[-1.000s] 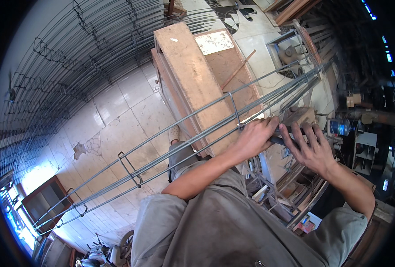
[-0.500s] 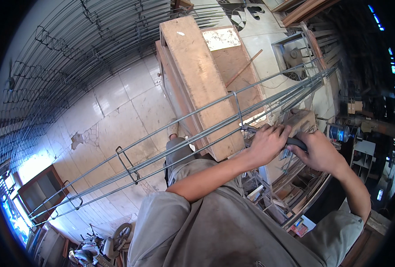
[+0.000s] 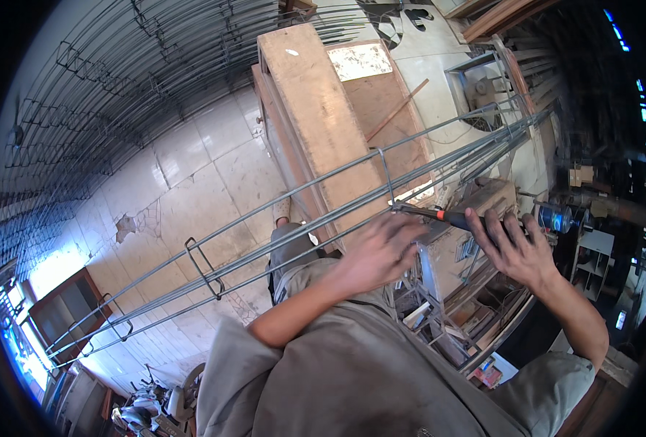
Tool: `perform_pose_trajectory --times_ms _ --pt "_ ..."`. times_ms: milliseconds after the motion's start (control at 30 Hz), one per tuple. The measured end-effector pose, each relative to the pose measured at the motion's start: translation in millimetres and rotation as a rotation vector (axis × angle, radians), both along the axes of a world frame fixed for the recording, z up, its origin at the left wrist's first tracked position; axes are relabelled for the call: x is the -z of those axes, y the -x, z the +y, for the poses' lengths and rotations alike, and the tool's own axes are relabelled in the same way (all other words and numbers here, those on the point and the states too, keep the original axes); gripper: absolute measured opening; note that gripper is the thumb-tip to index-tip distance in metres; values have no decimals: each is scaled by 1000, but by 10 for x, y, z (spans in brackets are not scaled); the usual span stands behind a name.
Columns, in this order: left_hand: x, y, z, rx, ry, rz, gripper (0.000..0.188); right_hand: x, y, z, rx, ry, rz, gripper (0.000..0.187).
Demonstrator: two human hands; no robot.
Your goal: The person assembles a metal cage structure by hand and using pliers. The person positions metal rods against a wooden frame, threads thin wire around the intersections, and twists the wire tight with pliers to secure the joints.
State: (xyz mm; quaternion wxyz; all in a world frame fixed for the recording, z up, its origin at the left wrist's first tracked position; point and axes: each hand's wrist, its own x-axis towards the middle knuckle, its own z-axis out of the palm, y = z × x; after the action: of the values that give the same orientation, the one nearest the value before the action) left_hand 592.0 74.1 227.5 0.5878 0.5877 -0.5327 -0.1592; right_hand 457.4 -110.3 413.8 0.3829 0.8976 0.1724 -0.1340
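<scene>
While the left hand (image 3: 381, 251) blurs just below the steel-bar cage (image 3: 337, 213), its grip looking loose and wide, the right hand (image 3: 516, 247) touches a dark-handled tool (image 3: 454, 218) whose far end meets the cage's bent loop, though I can't tell whether that finger-spread grip closes around it.

Tool: black handle (image 3: 455, 219), loud orange-red band, dull grey shaft. Steel bars (image 3: 509, 136) cool grey, hint of green. Cabinet top (image 3: 312, 95) tan, dark scuffs; panel behind brown, plus white patch (image 3: 359, 61) blotched rusty brown. Floor (image 3: 217, 171) off-white, dark grid lines. Shirt (image 3: 367, 371) muddy grey-brown. Jug (image 3: 554, 219) blue.
</scene>
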Motion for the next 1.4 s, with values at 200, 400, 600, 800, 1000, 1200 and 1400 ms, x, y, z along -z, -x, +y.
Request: perform_pose_trajectory --times_ms 200,400,600,800,1000,1200,1400 --pt "260 293 281 292 -301 48 31 -113 -348 -23 17 -96 100 63" --pt "-171 357 -176 186 -361 96 28 -136 -470 -85 50 -132 152 61" --pt "-169 444 -139 174 -318 -2 43 -96 -355 -91 -143 -91 106 60" --pt "-129 387 294 70 -259 161 58 -87 -225 -123 -22 -143 158 61" --pt "52 -33 194 -157 -403 -246 64 -53 -170 -226 518 -536 198 71" --pt "242 -380 -263 -33 -501 -554 69 141 -68 -586 790 -754 237 68" --pt "401 -375 -340 22 -547 -496 66 341 -69 -824 827 -912 195 65"
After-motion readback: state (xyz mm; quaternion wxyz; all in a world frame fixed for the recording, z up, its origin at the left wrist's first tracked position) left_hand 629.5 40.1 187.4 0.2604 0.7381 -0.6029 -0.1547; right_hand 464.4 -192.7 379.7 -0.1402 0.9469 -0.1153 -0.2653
